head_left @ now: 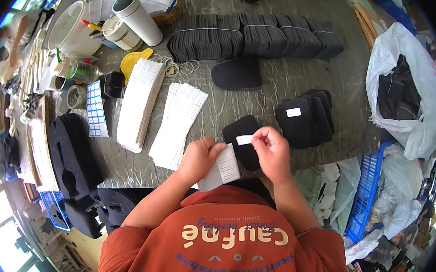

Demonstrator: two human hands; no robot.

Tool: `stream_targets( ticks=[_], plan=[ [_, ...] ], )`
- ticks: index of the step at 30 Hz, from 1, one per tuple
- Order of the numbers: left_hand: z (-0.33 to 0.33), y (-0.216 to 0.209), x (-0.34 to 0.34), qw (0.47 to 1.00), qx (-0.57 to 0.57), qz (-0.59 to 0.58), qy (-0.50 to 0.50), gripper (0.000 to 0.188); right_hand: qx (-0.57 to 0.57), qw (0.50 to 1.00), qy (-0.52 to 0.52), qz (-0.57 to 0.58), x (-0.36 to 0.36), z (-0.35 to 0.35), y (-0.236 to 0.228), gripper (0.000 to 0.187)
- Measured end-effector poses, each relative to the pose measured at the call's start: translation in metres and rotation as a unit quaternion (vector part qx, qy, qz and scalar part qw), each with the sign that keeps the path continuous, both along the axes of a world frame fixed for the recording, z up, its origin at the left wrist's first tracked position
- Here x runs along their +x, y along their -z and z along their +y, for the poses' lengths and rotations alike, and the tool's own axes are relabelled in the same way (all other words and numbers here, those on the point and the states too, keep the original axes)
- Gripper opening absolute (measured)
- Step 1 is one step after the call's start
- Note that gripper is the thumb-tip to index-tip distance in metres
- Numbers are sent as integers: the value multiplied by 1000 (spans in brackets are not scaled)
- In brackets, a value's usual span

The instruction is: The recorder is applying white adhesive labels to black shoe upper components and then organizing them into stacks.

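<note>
My left hand (199, 159) is closed on a stack of white label sheets (227, 166), held near my body at the table's front edge. Between the thumb and fingers of my right hand (271, 151) is a small white label (243, 139), pinched by one end. Beneath that label lies a black rounded pad (243, 129), partly covered by my hands and the sheets. To the right, a fanned pile of similar black pads (304, 124) has a white label (293, 112) on its top one. Another black pad (237, 73) lies alone farther back.
Bundled black pads (258, 34) form a long row at the back. Left of my hands are white label sheets (178, 125), a thick paper stack (140, 103) and a blue-and-white sheet (97, 109). A white tumbler (137, 19) stands back left; a white sack (402, 129) is at the right.
</note>
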State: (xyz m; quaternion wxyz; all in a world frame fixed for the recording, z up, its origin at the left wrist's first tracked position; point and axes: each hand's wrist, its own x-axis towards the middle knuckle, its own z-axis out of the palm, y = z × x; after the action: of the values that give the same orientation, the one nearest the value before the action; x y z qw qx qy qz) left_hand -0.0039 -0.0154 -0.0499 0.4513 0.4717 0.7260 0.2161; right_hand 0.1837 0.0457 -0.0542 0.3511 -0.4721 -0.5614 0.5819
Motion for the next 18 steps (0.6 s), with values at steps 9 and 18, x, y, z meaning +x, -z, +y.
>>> stream_targets(
  ticks=[9, 18],
  plan=[
    [-6, 12, 6, 914, 253, 96, 301, 18, 31, 990, 3, -136, -4, 17, 33, 5],
    [-6, 12, 8, 907, 245, 123, 319, 20, 46, 986, -6, -163, -7, 17, 35, 5]
  ],
)
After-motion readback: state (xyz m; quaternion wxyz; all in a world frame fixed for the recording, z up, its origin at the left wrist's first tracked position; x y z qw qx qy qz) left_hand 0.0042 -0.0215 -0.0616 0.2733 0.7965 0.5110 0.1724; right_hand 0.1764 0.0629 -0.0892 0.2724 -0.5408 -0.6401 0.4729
